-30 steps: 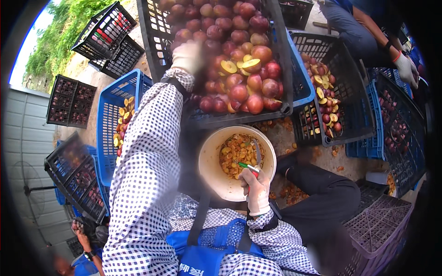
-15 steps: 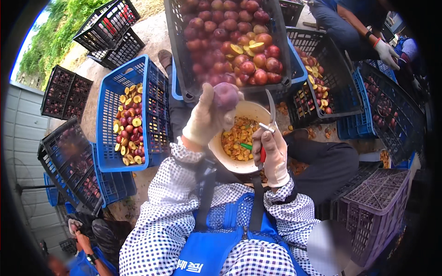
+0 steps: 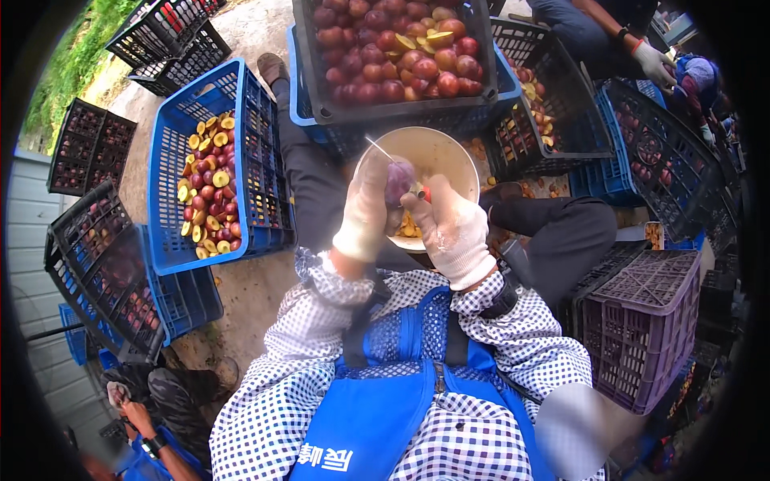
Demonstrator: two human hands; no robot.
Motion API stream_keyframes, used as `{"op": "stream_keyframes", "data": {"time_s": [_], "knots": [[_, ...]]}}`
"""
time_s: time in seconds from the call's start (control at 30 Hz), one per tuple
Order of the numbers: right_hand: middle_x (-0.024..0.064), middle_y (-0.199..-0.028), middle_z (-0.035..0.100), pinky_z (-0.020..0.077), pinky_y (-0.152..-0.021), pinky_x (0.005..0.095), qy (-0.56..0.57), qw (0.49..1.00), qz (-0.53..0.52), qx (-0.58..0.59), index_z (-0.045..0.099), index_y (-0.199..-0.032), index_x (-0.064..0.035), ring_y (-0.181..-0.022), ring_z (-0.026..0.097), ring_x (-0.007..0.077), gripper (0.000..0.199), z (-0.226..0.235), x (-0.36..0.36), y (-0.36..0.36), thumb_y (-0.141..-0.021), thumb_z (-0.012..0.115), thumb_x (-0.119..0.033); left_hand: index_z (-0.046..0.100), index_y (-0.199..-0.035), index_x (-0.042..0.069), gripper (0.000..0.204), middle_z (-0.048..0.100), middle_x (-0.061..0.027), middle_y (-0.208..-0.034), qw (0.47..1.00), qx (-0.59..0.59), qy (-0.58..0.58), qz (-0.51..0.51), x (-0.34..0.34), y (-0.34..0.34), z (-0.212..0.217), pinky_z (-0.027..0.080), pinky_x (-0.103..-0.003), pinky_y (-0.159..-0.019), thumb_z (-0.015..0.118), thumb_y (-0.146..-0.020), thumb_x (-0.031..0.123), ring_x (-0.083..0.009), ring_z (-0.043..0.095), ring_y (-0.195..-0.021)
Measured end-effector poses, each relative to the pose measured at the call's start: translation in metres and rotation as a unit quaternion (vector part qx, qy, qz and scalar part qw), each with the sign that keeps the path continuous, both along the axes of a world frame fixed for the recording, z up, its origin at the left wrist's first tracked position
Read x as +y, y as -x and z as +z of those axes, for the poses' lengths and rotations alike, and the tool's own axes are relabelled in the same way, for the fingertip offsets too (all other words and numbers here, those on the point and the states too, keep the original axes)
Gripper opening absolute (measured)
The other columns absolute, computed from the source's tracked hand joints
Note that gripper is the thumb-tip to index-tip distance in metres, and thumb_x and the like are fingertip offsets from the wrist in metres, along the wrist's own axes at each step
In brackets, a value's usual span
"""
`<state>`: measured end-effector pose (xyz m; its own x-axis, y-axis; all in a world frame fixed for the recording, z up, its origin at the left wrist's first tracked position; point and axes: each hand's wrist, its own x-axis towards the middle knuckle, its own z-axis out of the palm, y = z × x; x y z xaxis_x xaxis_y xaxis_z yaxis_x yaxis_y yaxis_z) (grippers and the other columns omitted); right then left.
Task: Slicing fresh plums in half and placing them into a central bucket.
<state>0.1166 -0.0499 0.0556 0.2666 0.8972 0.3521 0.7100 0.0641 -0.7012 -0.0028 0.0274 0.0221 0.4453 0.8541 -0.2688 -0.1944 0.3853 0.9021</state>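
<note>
My gloved left hand (image 3: pixel 361 210) is closed around a purple-red plum (image 3: pixel 400 178). Against its near side is my gloved right hand (image 3: pixel 451 234), gripping a small curved knife (image 3: pixel 380 148) with red on its handle. The thin blade tip shows past the plum's far left side; where the edge meets the fruit is hidden. Both hands are over a cream bucket (image 3: pixel 468 160), which holds orange-yellow pits or fruit pieces. Straight ahead, a black crate (image 3: pixel 311 100) of red plums, a few cut halves among them, rests on a blue crate (image 3: pixel 298 94).
To the left stands a blue crate (image 3: pixel 157 192) of halved plums. A black crate (image 3: pixel 589 144) with plum halves is at the right, near a purple crate (image 3: pixel 642 321). Another person's gloved hand (image 3: pixel 654 64) shows at far right; a second person (image 3: pixel 152 437) is at lower left.
The plum and the knife have come together over the bucket; before, they were held apart. My right hand has turned, the blade now reaching leftward past the plum. The whole view has shifted slightly.
</note>
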Motion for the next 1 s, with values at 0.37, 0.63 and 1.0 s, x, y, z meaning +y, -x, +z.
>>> {"op": "stream_keyframes", "data": {"time_s": [0.37,0.63,1.0], "knots": [[0.0128,-0.078,0.065,0.0472,-0.070,0.0353,0.133,0.938,0.086,0.309,0.061,-0.095,-0.0003,-0.073,0.060,0.0214,0.024,-0.048,0.002,-0.005,-0.097,0.062,-0.025,0.061,-0.101,0.005,0.038,0.058,-0.0020,-0.088,0.991,0.002,-0.123,0.049,-0.006,0.004,-0.047,0.044,-0.027,-0.070,0.054,-0.099,0.042,-0.0109,0.052,-0.077],[-0.0048,-0.069,0.048,0.0366,-0.059,0.0240,0.024,0.788,0.149,0.596,0.059,-0.089,-0.0025,-0.065,0.041,0.0045,0.040,-0.012,-0.018,-0.042,-0.100,0.058,-0.041,0.051,-0.128,0.003,0.046,0.059,-0.0160,-0.114,0.958,-0.274,0.088,0.021,0.004,0.019,-0.025,0.051,-0.038,-0.084,0.049,-0.095,0.035,-0.0260,0.059,-0.100],[0.0153,-0.071,0.062,0.0476,-0.061,0.0380,0.070,0.973,0.026,0.218,0.059,-0.094,-0.0024,-0.064,0.061,0.0294,0.024,-0.025,-0.016,0.009,-0.095,0.063,-0.026,0.039,-0.140,0.000,0.061,0.053,-0.0211,-0.127,0.902,-0.424,0.079,0.015,-0.001,0.009,-0.010,0.037,-0.057,-0.111,0.059,-0.085,0.016,-0.0407,0.053,-0.122]]}}
